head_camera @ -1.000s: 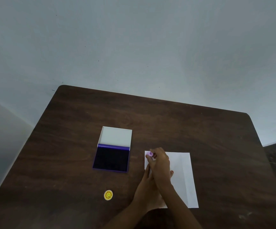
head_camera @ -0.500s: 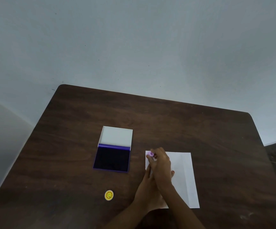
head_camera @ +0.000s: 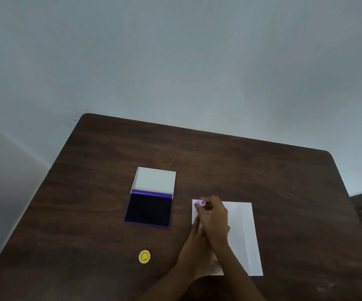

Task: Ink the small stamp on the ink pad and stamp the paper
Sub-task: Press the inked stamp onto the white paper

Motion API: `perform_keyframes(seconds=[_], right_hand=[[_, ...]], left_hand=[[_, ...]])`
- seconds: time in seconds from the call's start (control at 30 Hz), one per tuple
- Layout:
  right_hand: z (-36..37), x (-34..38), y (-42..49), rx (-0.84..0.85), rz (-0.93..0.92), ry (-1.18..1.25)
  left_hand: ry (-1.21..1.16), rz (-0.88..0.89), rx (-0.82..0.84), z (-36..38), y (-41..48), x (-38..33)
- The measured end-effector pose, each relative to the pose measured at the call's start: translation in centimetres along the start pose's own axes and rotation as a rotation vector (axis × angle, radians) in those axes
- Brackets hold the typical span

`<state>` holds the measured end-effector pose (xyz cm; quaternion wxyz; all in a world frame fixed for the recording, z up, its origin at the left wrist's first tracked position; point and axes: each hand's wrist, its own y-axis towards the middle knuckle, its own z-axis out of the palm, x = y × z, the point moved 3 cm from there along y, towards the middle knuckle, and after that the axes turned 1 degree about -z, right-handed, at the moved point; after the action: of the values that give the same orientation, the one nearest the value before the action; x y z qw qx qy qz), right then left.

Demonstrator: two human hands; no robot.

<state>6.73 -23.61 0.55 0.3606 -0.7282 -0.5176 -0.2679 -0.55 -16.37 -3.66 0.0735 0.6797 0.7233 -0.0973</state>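
Observation:
A white sheet of paper (head_camera: 246, 231) lies on the dark wooden table (head_camera: 240, 166), right of centre. My right hand (head_camera: 216, 216) is closed on a small pink stamp (head_camera: 202, 203) at the paper's far left corner; whether the stamp touches the sheet I cannot tell. My left hand (head_camera: 194, 246) lies flat on the paper's left part, fingers spread, partly under the right hand. The open ink pad (head_camera: 148, 210), dark purple with a white lid folded back, lies to the left of the paper.
A small round yellow smiley-face piece (head_camera: 144, 256) lies on the table near its front edge, left of my arms. A pale wall stands behind the table's far edge.
Nothing has visibly changed; both hands and the stamp stay at the paper's far left corner.

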Motion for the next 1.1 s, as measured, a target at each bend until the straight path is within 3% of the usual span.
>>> perform_keyframes(seconds=[0.03,0.13,0.27,0.37,0.5,0.73,1.1], right_hand=[[-0.4,0.0,0.1,-0.016,0.038,0.056],[-2.3,-1.2,0.8,-0.086,0.189,0.341],[-4.1,-2.4,1.5,-0.062,0.499,0.925],[-4.9,-2.6,2.1,-0.048,0.627,1.173],[-5.3,-2.9,2.4,-0.041,0.673,1.262],[-5.4,-2.8,2.0,-0.004,0.628,1.320],[-7.8,-1.6,-1.5,0.061,0.589,1.176]], left_hand=[[-0.104,0.040,0.144,-0.9,0.1,-1.3],[-0.043,0.361,0.200,-1.3,0.3,-3.8],[-0.007,0.405,0.301,-0.5,0.5,-4.1],[-0.030,0.389,0.334,-0.5,0.4,-3.9],[-0.058,0.380,0.366,-0.7,0.6,-3.7],[-0.029,0.400,0.282,-0.3,0.5,-3.7],[-0.004,0.429,0.320,-1.5,0.2,-3.8]])
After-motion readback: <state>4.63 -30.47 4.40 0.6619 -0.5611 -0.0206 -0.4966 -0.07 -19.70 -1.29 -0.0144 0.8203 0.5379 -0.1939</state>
